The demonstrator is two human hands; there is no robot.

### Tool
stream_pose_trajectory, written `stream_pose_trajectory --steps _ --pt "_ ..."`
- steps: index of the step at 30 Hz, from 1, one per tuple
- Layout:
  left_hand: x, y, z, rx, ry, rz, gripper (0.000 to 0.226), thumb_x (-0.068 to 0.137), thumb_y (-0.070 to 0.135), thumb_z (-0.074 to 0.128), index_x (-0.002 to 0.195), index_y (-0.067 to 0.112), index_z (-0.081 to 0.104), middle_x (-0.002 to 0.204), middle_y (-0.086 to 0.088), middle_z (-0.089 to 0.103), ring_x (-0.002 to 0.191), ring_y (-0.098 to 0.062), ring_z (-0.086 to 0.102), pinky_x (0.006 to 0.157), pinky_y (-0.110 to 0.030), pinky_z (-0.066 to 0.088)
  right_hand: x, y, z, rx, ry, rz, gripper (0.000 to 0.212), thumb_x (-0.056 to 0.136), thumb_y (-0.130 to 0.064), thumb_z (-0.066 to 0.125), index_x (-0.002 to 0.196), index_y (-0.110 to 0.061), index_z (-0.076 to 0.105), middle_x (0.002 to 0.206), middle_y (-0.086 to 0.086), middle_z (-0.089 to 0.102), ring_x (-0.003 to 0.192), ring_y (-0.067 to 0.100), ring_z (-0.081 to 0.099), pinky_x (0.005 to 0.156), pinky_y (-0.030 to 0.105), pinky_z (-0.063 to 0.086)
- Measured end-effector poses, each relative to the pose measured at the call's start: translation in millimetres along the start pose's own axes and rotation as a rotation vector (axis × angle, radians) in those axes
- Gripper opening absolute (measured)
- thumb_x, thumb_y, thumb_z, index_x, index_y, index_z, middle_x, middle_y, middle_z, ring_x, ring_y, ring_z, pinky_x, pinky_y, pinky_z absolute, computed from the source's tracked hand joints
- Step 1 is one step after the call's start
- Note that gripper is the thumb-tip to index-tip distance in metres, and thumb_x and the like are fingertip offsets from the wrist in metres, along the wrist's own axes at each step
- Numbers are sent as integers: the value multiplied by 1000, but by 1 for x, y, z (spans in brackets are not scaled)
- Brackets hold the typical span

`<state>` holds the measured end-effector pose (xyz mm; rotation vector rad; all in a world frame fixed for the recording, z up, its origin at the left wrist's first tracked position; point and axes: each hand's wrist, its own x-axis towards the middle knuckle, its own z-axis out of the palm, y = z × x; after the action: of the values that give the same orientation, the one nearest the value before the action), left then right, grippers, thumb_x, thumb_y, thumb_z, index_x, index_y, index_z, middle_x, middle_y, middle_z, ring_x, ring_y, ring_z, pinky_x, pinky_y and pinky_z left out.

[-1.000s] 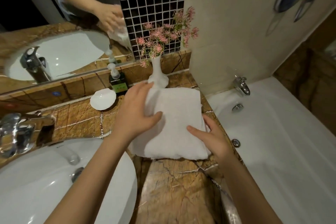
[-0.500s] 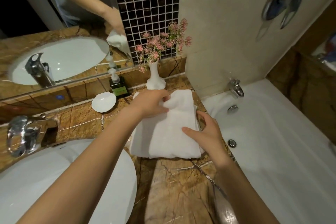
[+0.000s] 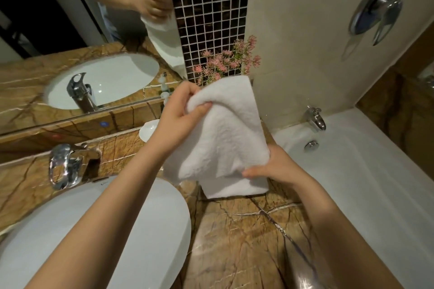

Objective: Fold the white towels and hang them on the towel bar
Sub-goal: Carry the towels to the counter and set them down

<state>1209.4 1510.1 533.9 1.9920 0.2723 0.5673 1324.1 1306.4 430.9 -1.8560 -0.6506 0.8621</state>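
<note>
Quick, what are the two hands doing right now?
Left hand: closed, gripping the top end of the white towel.
Right hand: closed, pinching the towel's lower part.

We're looking into a bathroom: a white oval washbasin (image 3: pixel 159 241) sitting in a brown veined marble counter (image 3: pixel 234 241), a chrome tap (image 3: pixel 63 166) gleaming, a white bathtub (image 3: pixel 364 183) running alongside.

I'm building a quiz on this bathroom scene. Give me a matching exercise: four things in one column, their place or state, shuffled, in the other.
1 white towel
2 left hand
3 right hand
4 pink flowers

A grips the towel's upper fold
B behind the towel's top edge
C held by both hands
D holds the towel's lower right edge

Pairs: 1-C, 2-A, 3-D, 4-B
</note>
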Motion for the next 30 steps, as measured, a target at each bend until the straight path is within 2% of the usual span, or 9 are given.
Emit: stream_pose_trajectory --steps 3,7,12,14,16,18,22,28,30 --pt "-14 -11 -7 -54 134 -182 10 91 17 60 92 17 50 98 -7 56 86 -23 55 76 -43 48 7 0 -6 -62 55 -17 33 64 -11 87 93 -11 71 95 3 71 90 20 66 79 33 52" --pt "-34 -18 -23 -104 313 -367 11 87 28 64 90 25 54 101 -1 62 88 -19 63 73 -39 55 11 -16 -16 -126 88 -77 20 67 -13 85 71 -23 68 67 -17 63 58 -9 57 50 7 41" --pt "-64 -7 -49 -166 456 -386 18 80 35 67 92 27 58 101 1 65 90 -16 64 68 -31 52 1 -70 -20 -254 -63 -179 10 76 -20 79 80 -18 69 81 -5 69 65 -7 62 56 13 46" --pt "-78 1 -61 -155 497 -355 16 80 35 66 90 27 59 94 5 66 82 -8 64 62 -25 51 -7 -94 -19 -283 -103 -211 17 77 -24 77 80 -10 69 81 2 70 69 4 65 57 16 47" --pt "-96 10 -73 -111 561 -324 13 81 35 66 89 27 60 87 10 66 74 -1 63 58 -21 51 -17 -116 -15 -276 -164 -213 34 77 -27 77 90 3 68 91 15 70 80 24 67 66 31 52" --pt "-118 16 -84 -57 612 -306 11 80 37 65 86 30 59 87 9 65 76 -4 62 62 -24 52 -31 -133 -6 -260 -242 -188 37 76 -30 77 94 1 68 96 15 72 87 28 68 74 44 54" --pt "-174 14 -100 28 646 -340 16 76 41 64 85 29 57 91 1 62 79 -11 58 64 -30 46 -54 -148 23 -299 -392 -137 19 74 -34 79 71 -17 70 74 -3 72 68 13 68 56 25 50" --pt "-277 -8 -106 85 709 -450 16 83 36 65 88 23 55 85 7 59 72 -5 55 59 -25 40 -84 -132 90 -461 -532 24 37 69 -47 78 76 -13 64 78 0 64 72 15 60 64 29 44" --pt "-308 -18 -106 138 728 -487 16 86 36 63 90 23 54 85 10 57 73 -3 54 59 -25 38 -93 -123 111 -520 -562 91 33 67 -52 77 73 -21 68 81 -8 66 78 12 62 68 27 46"
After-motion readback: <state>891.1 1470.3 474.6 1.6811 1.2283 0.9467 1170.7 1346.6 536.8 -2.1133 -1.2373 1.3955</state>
